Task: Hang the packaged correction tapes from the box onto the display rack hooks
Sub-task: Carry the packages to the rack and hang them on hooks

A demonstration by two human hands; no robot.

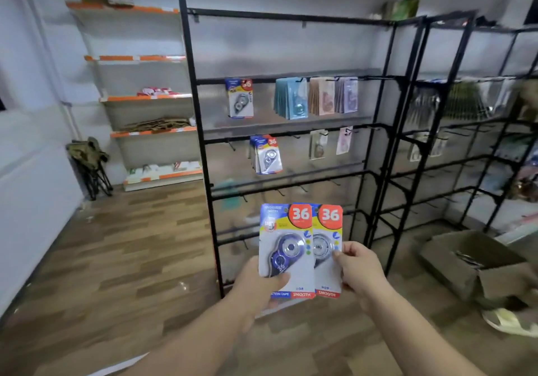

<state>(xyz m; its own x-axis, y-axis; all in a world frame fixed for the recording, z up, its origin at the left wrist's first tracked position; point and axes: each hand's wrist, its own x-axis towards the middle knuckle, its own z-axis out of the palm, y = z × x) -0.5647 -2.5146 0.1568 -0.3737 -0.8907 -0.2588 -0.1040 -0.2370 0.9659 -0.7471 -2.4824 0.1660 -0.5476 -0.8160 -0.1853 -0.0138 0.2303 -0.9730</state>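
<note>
Two blue and white correction tape packs marked "36" are held upright in front of me, overlapping side by side. My left hand grips the front pack at its lower left, thumb across the card. My right hand pinches the rear pack at its right edge. Ahead stands the black display rack with hooks. One matching pack hangs on its upper row and a small bunch on the row below. The open cardboard box sits on the floor at the right.
Other coloured packs hang on the rack's upper right hooks. A second black rack stands to the right. White and orange shelves line the far wall, with a folded chair at the left. A shoe lies beside the box.
</note>
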